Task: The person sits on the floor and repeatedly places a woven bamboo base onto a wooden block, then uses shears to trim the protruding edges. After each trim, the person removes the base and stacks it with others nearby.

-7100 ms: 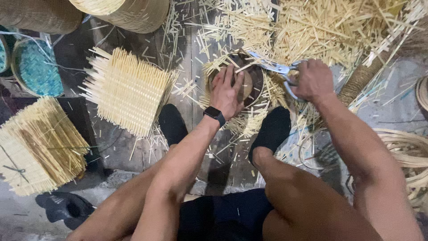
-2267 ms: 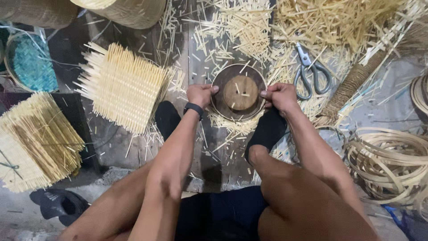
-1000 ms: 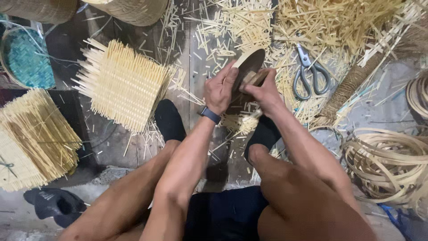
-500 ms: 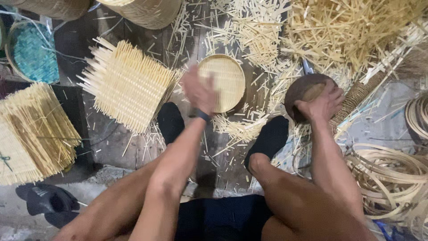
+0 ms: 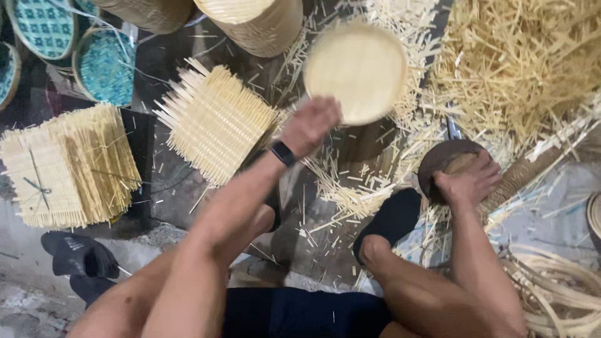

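My left hand (image 5: 310, 127) grips the lower rim of a round pale woven bamboo tray (image 5: 355, 70) and holds it raised, blurred by motion, above the floor. My right hand (image 5: 468, 181) is clamped on a dark round wooden mould (image 5: 441, 161) resting on the floor at the right, beside my right foot in a black sock (image 5: 391, 219). A black watch sits on my left wrist.
Square woven bamboo mats lie at centre left (image 5: 216, 122) and far left (image 5: 69, 164). Teal woven trays (image 5: 103, 62) and tall baskets (image 5: 260, 22) stand at the top. A heap of bamboo offcuts (image 5: 526, 69) fills the top right; coiled bamboo strips (image 5: 563, 294) lie at bottom right.
The tray came off the dark mould. My left hand has lifted the tray higher and away, while my right hand carried the mould to the right and set it down.
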